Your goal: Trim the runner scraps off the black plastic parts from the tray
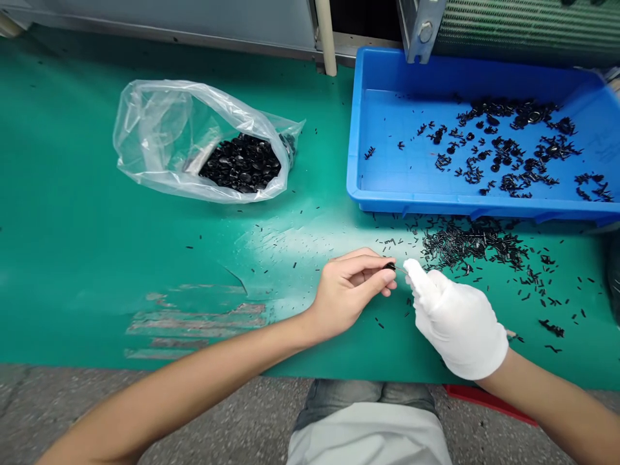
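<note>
Just right of centre, pinches a small glossy black piece (390, 265) in the bare left hand (347, 287) and clasps a slender shiny tool (401, 269) in the white cloth-gloved right hand (453, 320).

A small black part (389, 265), glossy and rounded on its visible side, is pinched in the bare left hand (349, 289). A thin, straight, metallic-looking rod (401, 269) reaches from it to the white-gloved right hand (458, 326), which hides its far end. Both are above the green counter (72, 258), nearer its front edge than its back.
</note>
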`<state>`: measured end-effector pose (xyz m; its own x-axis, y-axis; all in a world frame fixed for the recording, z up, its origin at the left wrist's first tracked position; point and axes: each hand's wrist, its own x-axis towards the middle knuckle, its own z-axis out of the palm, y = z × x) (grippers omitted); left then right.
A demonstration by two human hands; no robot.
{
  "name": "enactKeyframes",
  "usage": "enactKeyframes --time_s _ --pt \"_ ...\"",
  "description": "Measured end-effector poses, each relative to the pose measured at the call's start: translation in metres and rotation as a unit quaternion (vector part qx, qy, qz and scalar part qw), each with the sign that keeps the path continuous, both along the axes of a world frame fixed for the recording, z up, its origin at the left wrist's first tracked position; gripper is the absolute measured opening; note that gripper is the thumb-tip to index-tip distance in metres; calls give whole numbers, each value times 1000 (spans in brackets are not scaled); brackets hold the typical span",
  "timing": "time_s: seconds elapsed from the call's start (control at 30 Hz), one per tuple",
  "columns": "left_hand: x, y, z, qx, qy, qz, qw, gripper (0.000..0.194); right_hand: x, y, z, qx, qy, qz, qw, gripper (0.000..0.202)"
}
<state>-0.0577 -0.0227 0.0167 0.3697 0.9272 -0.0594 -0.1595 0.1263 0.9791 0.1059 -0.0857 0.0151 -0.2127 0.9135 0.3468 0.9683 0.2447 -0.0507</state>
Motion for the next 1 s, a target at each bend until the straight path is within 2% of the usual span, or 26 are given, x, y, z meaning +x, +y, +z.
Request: enactKeyframes --time_s 0.03,0.07,0.1,0.13,0.17,0.23,0.27,0.3,0.33,0.37,0.43,0.5,0.57,0.63,0.7,0.77,0.8,0.87,0.97,1.0 --pt "0 1 0 -9 -6 -3 1000 17 -1 2 1 -39 81 1 996 32" --pt "0 2 -1 -21 -13 -8 1000 18 0 5 3 -96 176 10 980 28" --pt "0 3 -3 -34 -22 -15 999 20 1 8 6 -168 279 21 945 25" --pt "1 5 -4 -49 -34 -23 998 22 3 12 10 -250 381 26 890 25" --pt "1 6 -6 -67 -46 -33 996 24 5 15 14 -335 471 26 816 27" --pt "1 9 -8 -111 -74 -49 990 27 13 22 21 -469 603 13 645 27" --pt "1 10 -9 -135 -87 -53 986 28 18 25 24 -500 649 4 574 26" --pt "1 12 -10 -158 -98 -58 981 28 22 27 26 -506 685 -5 524 24" --pt "0 13 -10 -176 -106 -65 976 28 25 29 26 -489 716 -12 497 21" --pt "-1 15 -9 -188 -115 -73 973 27 28 31 26 -456 743 -19 490 20" --pt "-4 16 -6 -197 -137 -91 967 23 31 35 25 -371 775 -32 511 19" --pt "-7 16 2 -191 -162 -99 963 19 31 38 22 -284 780 -37 556 23" --pt "-9 18 15 -162 -171 -100 967 24 29 40 20 -193 769 -46 607 26" --pt "-5 25 33 -101 -136 -117 978 27 29 42 19 -120 763 -55 633 28" --pt "7 43 53 -3 -52 -141 989 23 31 44 18 -75 768 -54 634 29" --pt "29 73 68 114 77 -152 979 13 34 46 17 -50 775 -51 628 28" --pt "44 93 72 170 151 -149 962 7 36 48 17 -41 778 -52 625 28" --pt "77 137 72 263 305 -136 905 10 40 51 15 -35 783 -55 619 29" --pt "124 200 58 339 488 -127 794 22 46 58 11 -32 791 -59 608 29" --pt "135 216 50 342 512 -128 778 21 48 61 10 -30 793 -61 605 29"
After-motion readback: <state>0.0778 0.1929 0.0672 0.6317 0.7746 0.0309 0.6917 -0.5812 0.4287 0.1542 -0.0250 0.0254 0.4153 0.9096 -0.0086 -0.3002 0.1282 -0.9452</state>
